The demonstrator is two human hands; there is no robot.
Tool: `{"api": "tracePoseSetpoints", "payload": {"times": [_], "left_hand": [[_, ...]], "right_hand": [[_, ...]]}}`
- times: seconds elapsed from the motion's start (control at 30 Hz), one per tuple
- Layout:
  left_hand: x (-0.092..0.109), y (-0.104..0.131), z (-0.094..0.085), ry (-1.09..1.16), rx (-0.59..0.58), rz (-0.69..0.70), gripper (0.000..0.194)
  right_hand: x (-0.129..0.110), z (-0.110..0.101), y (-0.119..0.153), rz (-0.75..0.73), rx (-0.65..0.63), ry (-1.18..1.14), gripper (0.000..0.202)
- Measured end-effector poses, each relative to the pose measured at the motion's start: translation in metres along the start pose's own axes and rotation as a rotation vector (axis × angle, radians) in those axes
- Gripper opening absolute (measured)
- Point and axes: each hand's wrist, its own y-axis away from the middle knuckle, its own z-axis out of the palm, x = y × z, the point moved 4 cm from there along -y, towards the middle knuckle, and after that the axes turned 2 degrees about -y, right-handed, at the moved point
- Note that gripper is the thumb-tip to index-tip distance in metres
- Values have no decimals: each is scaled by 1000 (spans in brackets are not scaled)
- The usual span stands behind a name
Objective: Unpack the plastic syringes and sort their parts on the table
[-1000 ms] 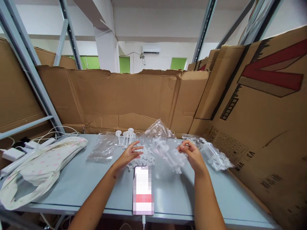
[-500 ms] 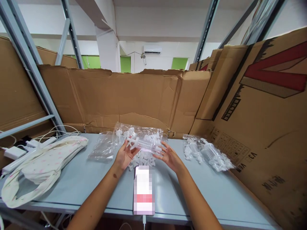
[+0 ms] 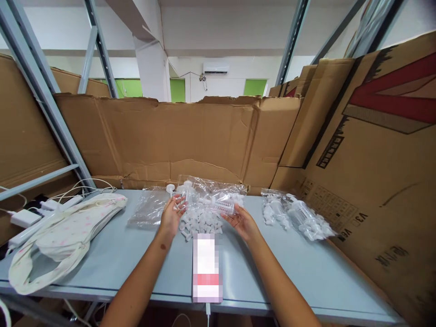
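Observation:
My left hand [image 3: 171,217] is closed around a white plunger [image 3: 170,188] with a round disc end, which sticks up above the fingers. In my right hand [image 3: 242,223] lies a clear syringe-like barrel [image 3: 224,207] with a row of marks along it, its narrow white end turned left. The two pieces are apart. Below and between the hands lies a heap of small white plastic pieces [image 3: 200,223]. Behind it, a clear plastic bag [image 3: 231,188] holds more white parts, partly hidden by the hands and the barrel.
A flat clear bag [image 3: 145,211] lies to the left. Filled bags of white parts [image 3: 306,220] rest at the right. A phone [image 3: 207,268] with a cable lies in front. A pale cloth bag [image 3: 75,227] and power strip [image 3: 44,222] are left; cardboard [image 3: 177,141] walls the back.
Both hands were holding the syringe-like piece between them. Now they have drawn apart slightly, the plunger in the left hand, the barrel in the right.

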Motion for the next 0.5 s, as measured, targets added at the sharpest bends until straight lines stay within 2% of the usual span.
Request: {"api": "tracePoseSetpoints", "payload": {"times": [0.07, 0.13, 0.17, 0.23, 0.3, 0.37, 0.5], "left_hand": [[12, -1, -13, -131, 179, 213, 32], [26, 8, -18, -257, 291, 479, 28], [32, 15, -16, -319, 286, 586, 26], [36, 25, -5, -432, 134, 679, 25], [31, 28, 7, -506, -72, 640, 26], [22, 23, 12, -525, -147, 554, 28], [7, -3, -4, -429, 49, 354, 36]], "right_hand": [[-5, -3, 0, -24, 23, 34, 18], [-7, -4, 1, -53, 48, 52, 20], [-8, -4, 1, -63, 56, 58, 20], [-8, -3, 1, -72, 58, 72, 21], [-7, -3, 1, -66, 44, 93, 21], [-8, -3, 1, -67, 25, 110, 20], [-10, -2, 3, -70, -6, 140, 19]]}}
